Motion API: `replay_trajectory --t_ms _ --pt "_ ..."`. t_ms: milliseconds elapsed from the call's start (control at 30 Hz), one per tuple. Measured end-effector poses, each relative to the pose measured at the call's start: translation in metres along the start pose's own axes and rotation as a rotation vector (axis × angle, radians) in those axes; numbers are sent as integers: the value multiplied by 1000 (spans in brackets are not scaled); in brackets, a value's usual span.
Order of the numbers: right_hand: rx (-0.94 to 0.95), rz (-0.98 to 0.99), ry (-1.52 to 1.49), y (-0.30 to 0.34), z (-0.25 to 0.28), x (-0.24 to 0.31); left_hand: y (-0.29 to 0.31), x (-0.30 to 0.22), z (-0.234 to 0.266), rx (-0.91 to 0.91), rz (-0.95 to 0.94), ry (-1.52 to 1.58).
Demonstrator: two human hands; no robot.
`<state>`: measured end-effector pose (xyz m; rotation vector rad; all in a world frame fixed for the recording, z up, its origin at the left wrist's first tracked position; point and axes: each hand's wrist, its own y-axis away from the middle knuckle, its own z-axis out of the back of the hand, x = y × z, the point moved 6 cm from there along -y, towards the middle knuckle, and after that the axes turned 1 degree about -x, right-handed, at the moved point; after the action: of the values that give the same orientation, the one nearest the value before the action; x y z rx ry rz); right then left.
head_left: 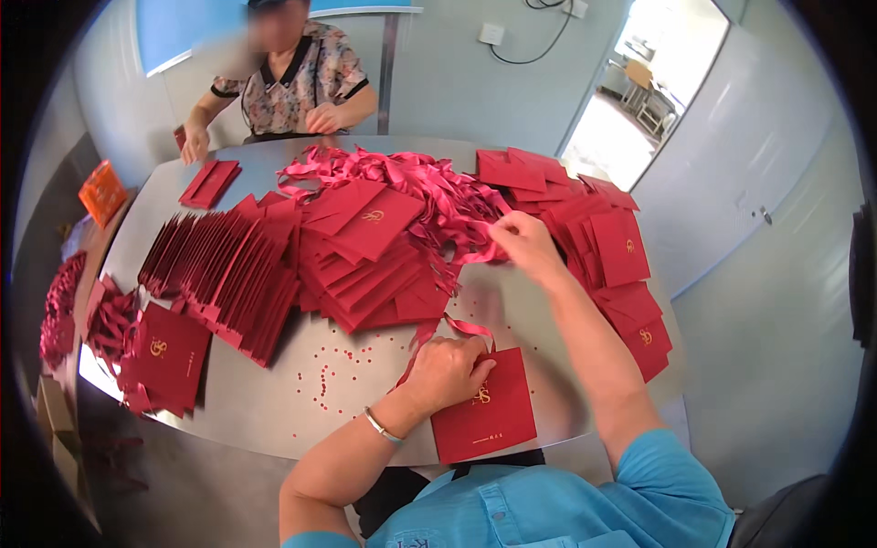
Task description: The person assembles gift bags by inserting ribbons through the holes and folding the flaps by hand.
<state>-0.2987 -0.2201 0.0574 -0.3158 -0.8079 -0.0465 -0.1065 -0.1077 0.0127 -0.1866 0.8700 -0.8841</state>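
- One metal bench [265, 402] spreads beneath and beyond both your grips; its smooth top would probably let flat card slide.
- Packed beyond and left of your left grip [446, 373], the row of folded bags [215, 265] looks stiff but easily creased; lift any one by its upper edge.
- Just left of your right grip [525, 242], the ribbon heap [448, 187] looks soft, light, slippery and prone to tangle. Pinch a single strand near its end. Your right fingertips are at the heap's edge; you cannot tell whether they have caught a strand.
- Clamped in your left grip by its upper edge, the red bag [498, 411] extends toward you and rightward, probably light and fairly stiff. Keep to that edge; pressing the face could dent it.
- Just beyond your left grip curves a limp ribbon loop [470, 327].
- Tiny red dots [322, 384] lie scattered left of your left grip.
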Motion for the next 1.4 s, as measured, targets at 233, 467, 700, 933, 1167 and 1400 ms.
replay_trajectory --t_ms 233,467,700,933,1167,1400 --pt "135 -222 -753 70 40 -7 1 5 -2 45 74 -104" --pt "151 -279 -689 110 74 -14 -1 5 -1 79 78 -49" --pt "262 -126 244 144 65 -42 0 3 4 150 114 -140" --pt "-14 -44 529 96 15 -17 1 3 3 153 104 -130" --pt "-80 -50 270 82 -9 -45 4 13 0 160 176 36" --pt "88 -67 -523 141 5 6 -2 22 4 308 302 439"
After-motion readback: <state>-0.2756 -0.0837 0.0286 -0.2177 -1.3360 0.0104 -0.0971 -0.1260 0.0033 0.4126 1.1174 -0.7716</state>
